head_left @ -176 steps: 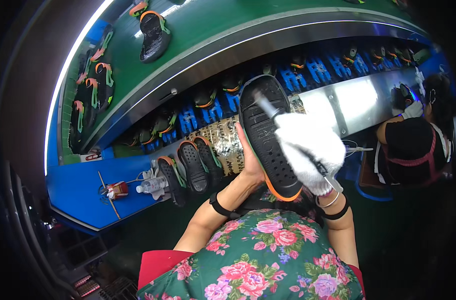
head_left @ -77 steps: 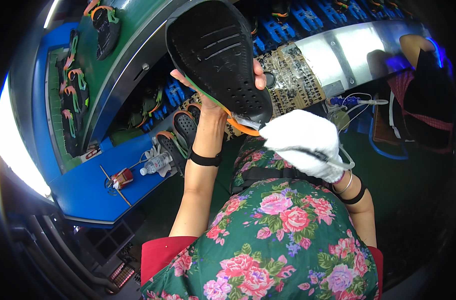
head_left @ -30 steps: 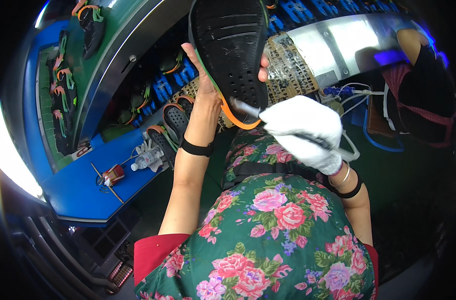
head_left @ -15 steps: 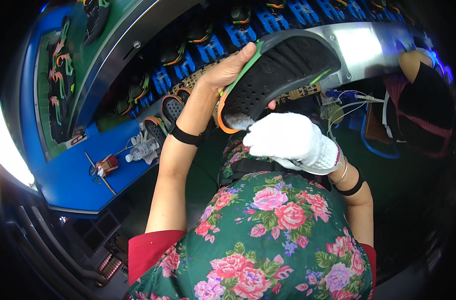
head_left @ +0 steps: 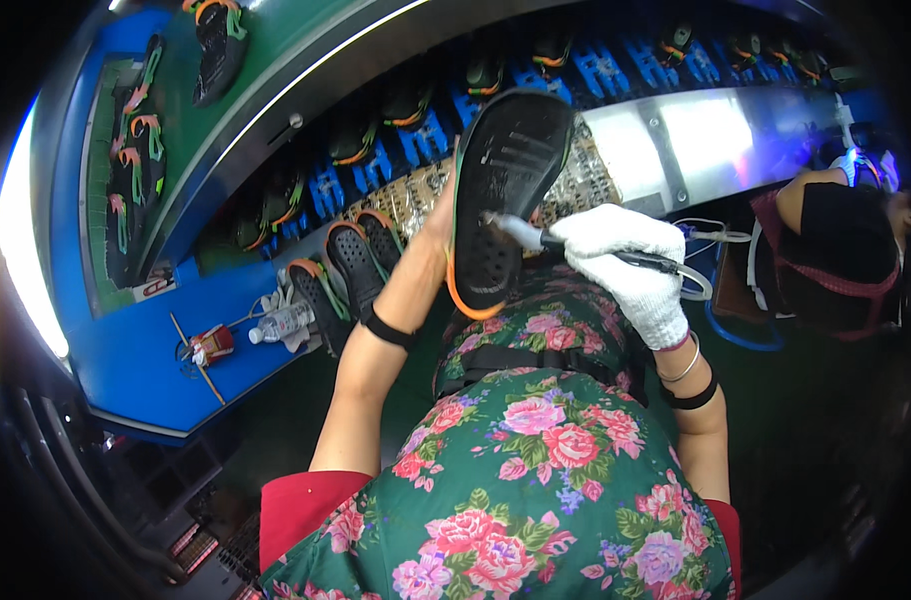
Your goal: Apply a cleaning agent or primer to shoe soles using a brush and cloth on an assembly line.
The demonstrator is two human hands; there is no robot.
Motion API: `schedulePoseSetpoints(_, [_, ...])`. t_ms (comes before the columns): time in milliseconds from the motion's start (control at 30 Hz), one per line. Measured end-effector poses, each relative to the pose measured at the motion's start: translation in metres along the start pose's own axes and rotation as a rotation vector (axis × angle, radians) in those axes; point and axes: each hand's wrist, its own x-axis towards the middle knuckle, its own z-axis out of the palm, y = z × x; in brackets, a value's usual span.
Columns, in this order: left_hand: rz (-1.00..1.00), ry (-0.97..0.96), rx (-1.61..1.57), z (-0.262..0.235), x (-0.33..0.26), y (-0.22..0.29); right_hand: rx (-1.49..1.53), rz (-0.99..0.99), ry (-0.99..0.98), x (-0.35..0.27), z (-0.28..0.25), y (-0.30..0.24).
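One black shoe sole stands upright at twelve o'clock, left hand grasping its edge. Gloved right hand clenches one pen-like tool, tip touching the sole. Three more soles and one clear bottle lie at ten o'clock on the blue worktop.

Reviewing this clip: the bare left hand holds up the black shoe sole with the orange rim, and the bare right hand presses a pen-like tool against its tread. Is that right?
Not quite. The right hand is not bare: the head view shows it in a white knitted glove. The rest holds: the bare left hand holds up the black shoe sole with the orange rim, and the gloved hand presses the pen-like tool against its tread.
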Motion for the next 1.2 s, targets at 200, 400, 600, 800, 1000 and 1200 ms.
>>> schedulePoseSetpoints(200, [0.18,-0.273,0.023,-0.005,-0.006,-0.043,-0.212,-0.122,-0.004,0.017,-0.017,-0.007])
schedulePoseSetpoints(400, [0.204,-0.047,0.539,0.015,-0.029,-0.044,-0.383,-0.3,-0.132,0.016,-0.022,-0.009])
schedulePoseSetpoints(600, [0.127,-0.335,-0.342,-0.017,-0.031,-0.04,-0.452,-0.395,-0.085,0.013,-0.001,-0.023])
schedulePoseSetpoints(800, [0.338,-0.407,-0.285,0.004,-0.027,-0.042,-0.511,-0.433,0.018,0.016,0.007,-0.019])
schedulePoseSetpoints(1000, [0.3,-0.359,-0.371,0.018,-0.028,-0.06,-0.569,-0.439,0.037,0.028,0.012,-0.035])
schedulePoseSetpoints(1200, [0.166,-0.4,-0.399,0.024,-0.042,-0.067,-0.684,-0.555,-0.038,0.041,0.022,-0.045])
